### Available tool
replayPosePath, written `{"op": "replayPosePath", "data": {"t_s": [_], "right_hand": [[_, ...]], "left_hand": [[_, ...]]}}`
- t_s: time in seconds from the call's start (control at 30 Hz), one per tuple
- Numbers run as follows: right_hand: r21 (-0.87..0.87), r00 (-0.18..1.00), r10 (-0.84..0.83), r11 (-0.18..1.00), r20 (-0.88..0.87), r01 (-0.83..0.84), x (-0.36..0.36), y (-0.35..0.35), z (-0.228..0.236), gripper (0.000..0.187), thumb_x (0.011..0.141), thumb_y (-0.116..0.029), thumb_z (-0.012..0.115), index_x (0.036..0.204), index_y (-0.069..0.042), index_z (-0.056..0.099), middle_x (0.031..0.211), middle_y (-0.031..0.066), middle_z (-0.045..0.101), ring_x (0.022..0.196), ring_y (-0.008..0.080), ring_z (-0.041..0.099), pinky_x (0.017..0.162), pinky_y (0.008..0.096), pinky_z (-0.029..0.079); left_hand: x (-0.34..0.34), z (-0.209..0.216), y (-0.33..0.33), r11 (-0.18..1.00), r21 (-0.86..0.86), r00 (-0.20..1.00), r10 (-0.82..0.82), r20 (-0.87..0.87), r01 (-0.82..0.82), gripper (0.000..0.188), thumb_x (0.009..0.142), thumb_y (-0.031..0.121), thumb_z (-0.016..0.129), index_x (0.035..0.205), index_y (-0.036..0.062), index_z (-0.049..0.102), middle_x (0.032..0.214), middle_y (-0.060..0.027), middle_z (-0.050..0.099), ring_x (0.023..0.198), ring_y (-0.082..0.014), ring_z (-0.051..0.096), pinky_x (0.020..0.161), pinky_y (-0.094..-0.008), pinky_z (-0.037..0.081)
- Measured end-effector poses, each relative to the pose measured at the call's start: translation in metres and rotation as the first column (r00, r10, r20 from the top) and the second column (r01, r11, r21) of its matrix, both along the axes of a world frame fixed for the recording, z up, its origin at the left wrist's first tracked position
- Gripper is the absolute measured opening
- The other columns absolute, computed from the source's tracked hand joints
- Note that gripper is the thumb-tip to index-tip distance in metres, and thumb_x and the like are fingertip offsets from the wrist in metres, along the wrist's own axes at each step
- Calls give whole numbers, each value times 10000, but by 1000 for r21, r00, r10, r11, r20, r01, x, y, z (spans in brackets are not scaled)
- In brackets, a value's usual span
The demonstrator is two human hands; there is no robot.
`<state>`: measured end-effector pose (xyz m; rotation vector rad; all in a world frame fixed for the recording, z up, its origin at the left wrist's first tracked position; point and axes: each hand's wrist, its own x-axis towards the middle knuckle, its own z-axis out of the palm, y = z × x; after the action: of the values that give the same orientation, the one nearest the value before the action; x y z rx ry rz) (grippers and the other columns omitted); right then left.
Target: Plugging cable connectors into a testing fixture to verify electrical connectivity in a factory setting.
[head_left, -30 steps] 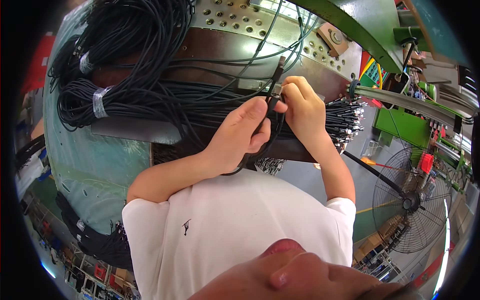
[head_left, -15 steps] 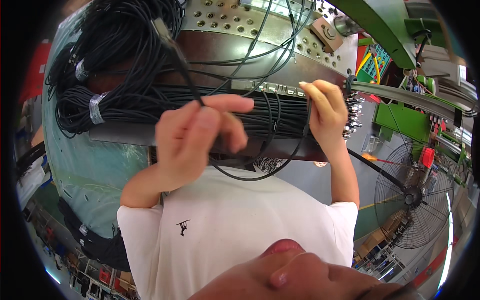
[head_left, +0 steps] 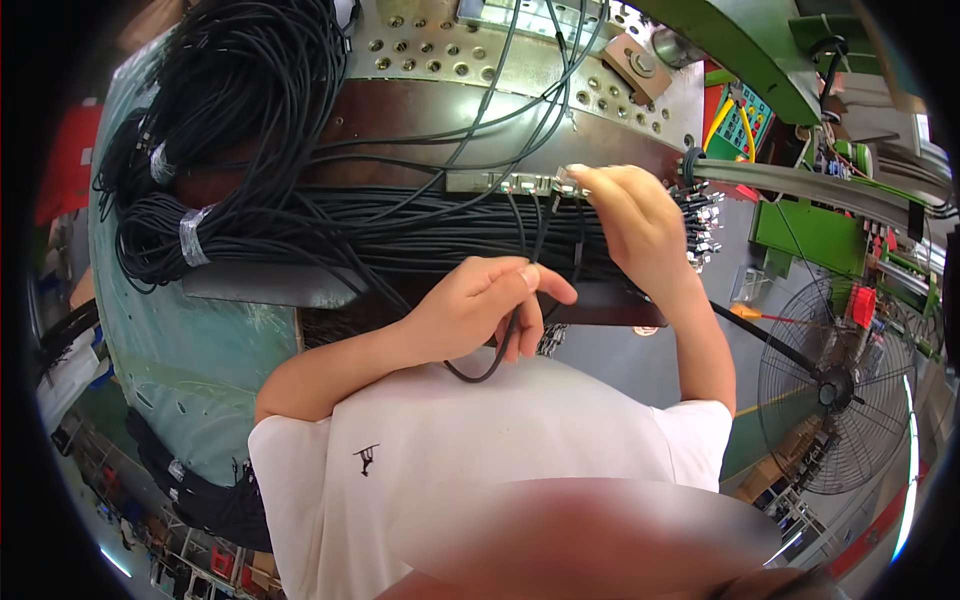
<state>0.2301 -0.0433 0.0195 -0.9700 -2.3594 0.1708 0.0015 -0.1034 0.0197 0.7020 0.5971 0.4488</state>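
My left hand pinches a black cable between thumb and forefinger, in front of my shirt. The cable loops below the hand and also runs up from it toward a narrow metal strip with several small slots. At the strip's right part, my right hand has its thumb and fingers closed on a small silvery cable connector, partly covered by the fingertips. Other cables hang from connectors in the strip. Behind both hands lies a thick bundle of black cables, its silvery ends sticking out at the right.
Coiled black cables tied with clear tape lie at the left. A perforated metal plate and a clamp block are at the back. A green machine arm overhangs the right; a black fan stands at lower right.
My left hand has moved down and to the right, and its long raised cable piece is gone from the upper left. My right hand has shifted slightly left along the strip.
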Motion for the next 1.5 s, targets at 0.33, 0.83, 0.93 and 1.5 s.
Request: {"op": "replayPosePath", "data": {"t_s": [0.33, 0.83, 0.93, 1.5], "right_hand": [[283, 991, -125, 950, -42, 132, 9, -10, -5, 336, 753, -40, 748, 1048, -58, 589, 962, 75, 649, 833, 246, 626, 737, 387, 497], [346, 992, -121, 933, 44, 98, 8, -29, 6, 227, 754, -97, 725, 970, -75, 658, 930, 45, 653, 824, 228, 637, 739, 361, 467], [128, 988, -122, 983, -94, 133, -1, -29, 7, 225, 707, -105, 714, 926, -82, 669, 896, 30, 642, 830, 213, 634, 742, 357, 461], [-580, 913, -351, 795, -206, 175, 21, -10, -31, 146, 801, 91, 658, 914, 5, 622, 1026, 122, 675, 899, 250, 667, 771, 331, 526]], "left_hand": [[23, 25, 28, 967, -253, 994, 29, 102, -2, 378, 1061, 290, 373, 959, -8, 581, 622, -125, 615, 466, -169, 561, 455, -275, 489], [31, 30, 40, 983, 164, 978, -54, -204, 88, 348, 1049, 306, 471, 910, 13, 598, 690, -91, 655, 575, -146, 648, 538, -248, 529], [25, 32, 45, 942, -318, 986, -143, -82, 110, 328, 1040, 283, 469, 892, 17, 592, 656, -97, 649, 544, -147, 639, 505, -250, 508], [22, -3, 29, 118, 902, 783, 458, -421, 416, 486, 879, 332, 644, 1293, 82, 595, 1446, -116, 462, 1327, -351, 401, 1103, -565, 302]]}}
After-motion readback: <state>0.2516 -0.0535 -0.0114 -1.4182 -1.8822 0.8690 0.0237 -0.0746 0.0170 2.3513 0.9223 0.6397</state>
